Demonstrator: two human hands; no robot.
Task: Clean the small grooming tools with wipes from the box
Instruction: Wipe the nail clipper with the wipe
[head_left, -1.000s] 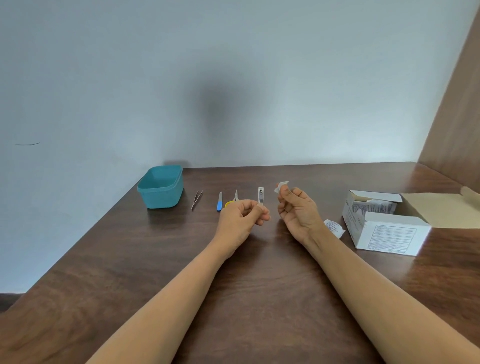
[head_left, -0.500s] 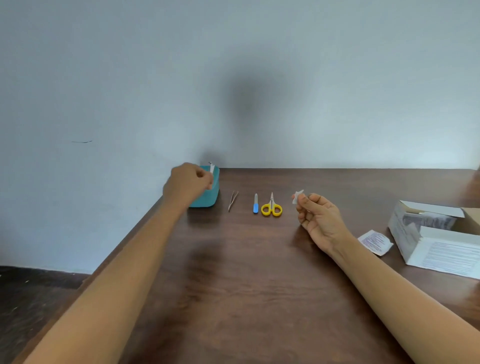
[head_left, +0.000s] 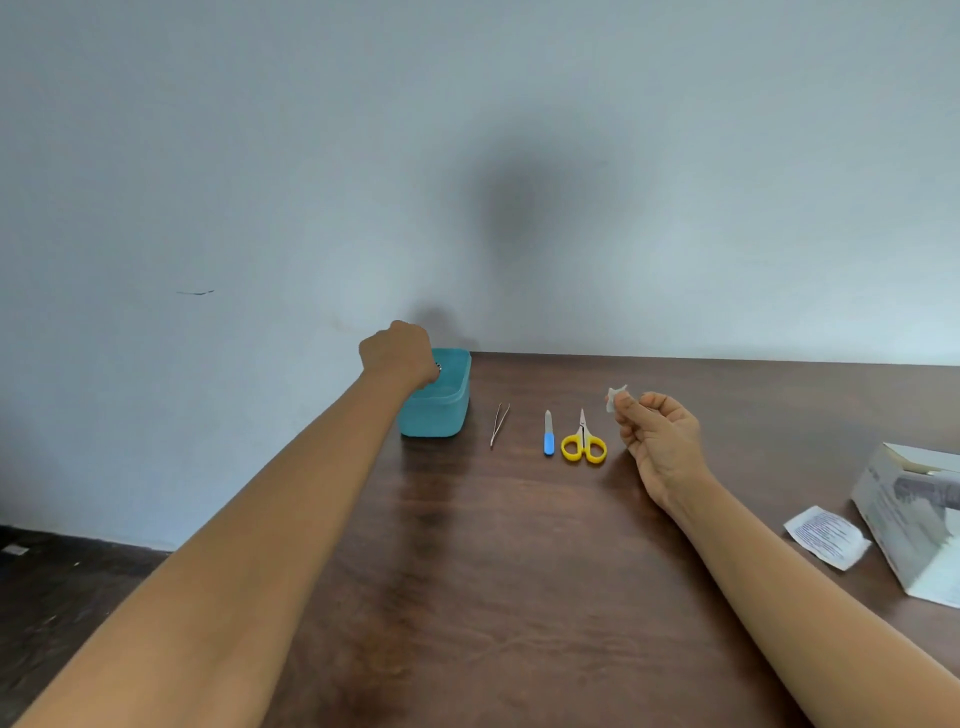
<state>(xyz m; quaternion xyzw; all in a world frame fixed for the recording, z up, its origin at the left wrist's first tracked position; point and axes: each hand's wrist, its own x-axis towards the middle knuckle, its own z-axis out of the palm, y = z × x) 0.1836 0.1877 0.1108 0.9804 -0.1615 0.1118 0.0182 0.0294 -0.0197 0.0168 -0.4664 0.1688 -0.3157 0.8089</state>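
Note:
My left hand (head_left: 399, 352) hovers over the teal tub (head_left: 447, 410) at the table's far left, fingers curled round a small metal nail clipper (head_left: 438, 367) that barely shows at the fingertips. My right hand (head_left: 658, 439) is raised over the table and pinches a small crumpled white wipe (head_left: 615, 396). Between the hands lie metal tweezers (head_left: 499, 424), a blue-handled nail file (head_left: 548, 439) and yellow-handled scissors (head_left: 583, 441) in a row.
An open white wipe box (head_left: 914, 525) stands at the right edge, with a torn wipe sachet (head_left: 826, 536) flat beside it. The dark wooden table (head_left: 493, 597) ends at the left, where the floor drops away. A pale wall stands right behind.
My left hand carried the nail clipper from the table's middle leftward to above the teal tub and has dipped slightly toward it. The right hand with the wipe hardly moved. My view swung left.

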